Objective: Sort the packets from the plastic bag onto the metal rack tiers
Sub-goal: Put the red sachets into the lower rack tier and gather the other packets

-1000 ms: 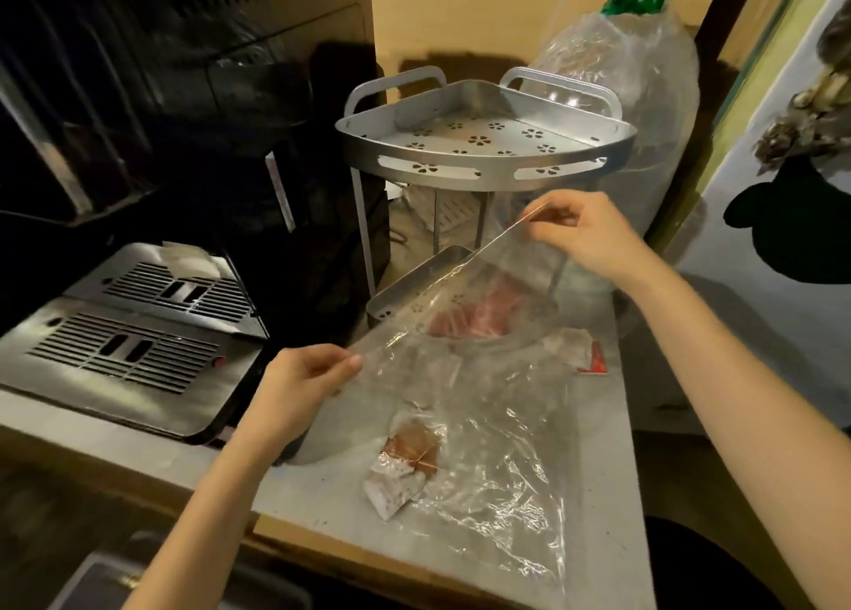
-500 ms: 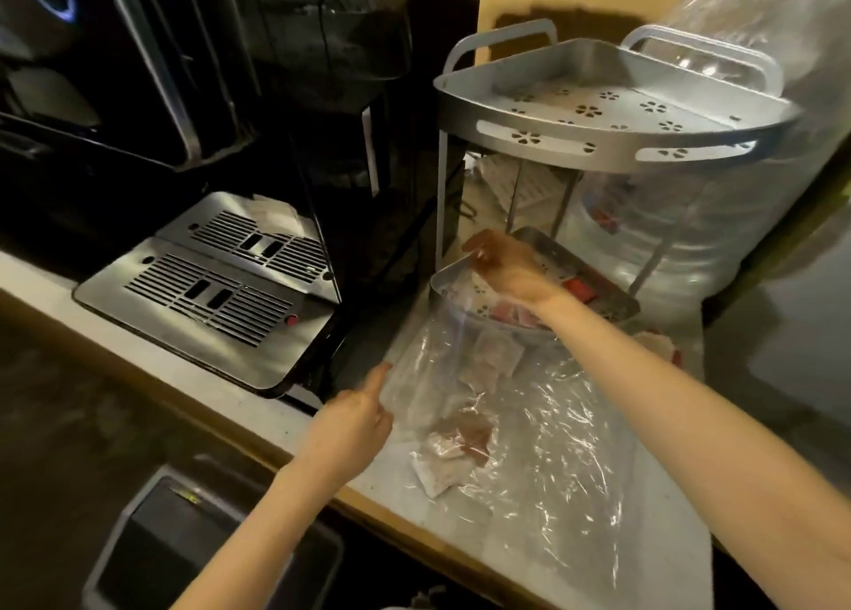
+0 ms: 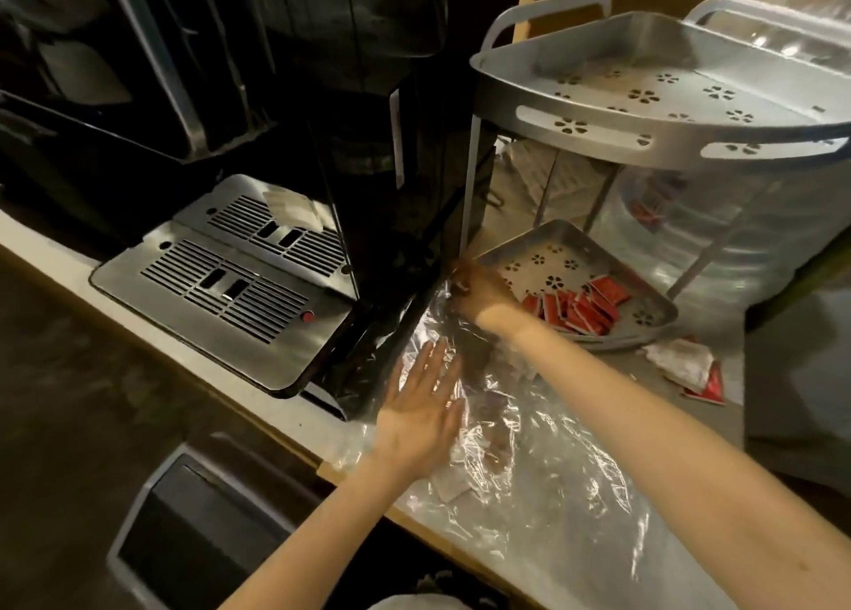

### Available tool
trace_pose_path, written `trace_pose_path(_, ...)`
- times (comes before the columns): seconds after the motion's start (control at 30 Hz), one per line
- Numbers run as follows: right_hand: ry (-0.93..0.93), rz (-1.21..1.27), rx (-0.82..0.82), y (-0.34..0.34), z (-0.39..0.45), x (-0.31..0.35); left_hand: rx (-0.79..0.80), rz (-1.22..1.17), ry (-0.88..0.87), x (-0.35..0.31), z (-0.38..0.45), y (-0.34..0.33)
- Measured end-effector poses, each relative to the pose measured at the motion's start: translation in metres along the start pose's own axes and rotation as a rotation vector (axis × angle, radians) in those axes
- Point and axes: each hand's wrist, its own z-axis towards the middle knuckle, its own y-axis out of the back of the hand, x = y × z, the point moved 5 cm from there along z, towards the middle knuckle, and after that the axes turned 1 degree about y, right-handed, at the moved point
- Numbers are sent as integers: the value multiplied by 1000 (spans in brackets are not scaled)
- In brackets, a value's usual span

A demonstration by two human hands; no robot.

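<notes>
Plastic bag | left hand flat on it | right hand gripping bag (labels unreadable)

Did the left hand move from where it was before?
Yes. The left hand went from gripping the bag's edge to lying flat on the plastic bag, nearer the rack.

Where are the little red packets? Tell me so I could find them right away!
Find the grey two-tier metal corner rack standing on the counter. Look at its lower tray, just right of the person's right hand. The small flat red packets lie heaped there, the only pile on the rack; the tier above is bare.
</notes>
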Motion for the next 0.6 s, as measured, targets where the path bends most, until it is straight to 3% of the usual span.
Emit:
trace_pose_path(0.17, 52, 119, -165, 21, -22, -12, 77, 91, 31, 14, 10, -24)
trace_pose_path(0.4, -144, 242, -401, 51, -93, -87, 166, -2, 44, 21, 11, -42)
trace_pose_path(0.6, -274, -278, -112, 52, -120, -132, 184, 2, 16, 29, 16, -58)
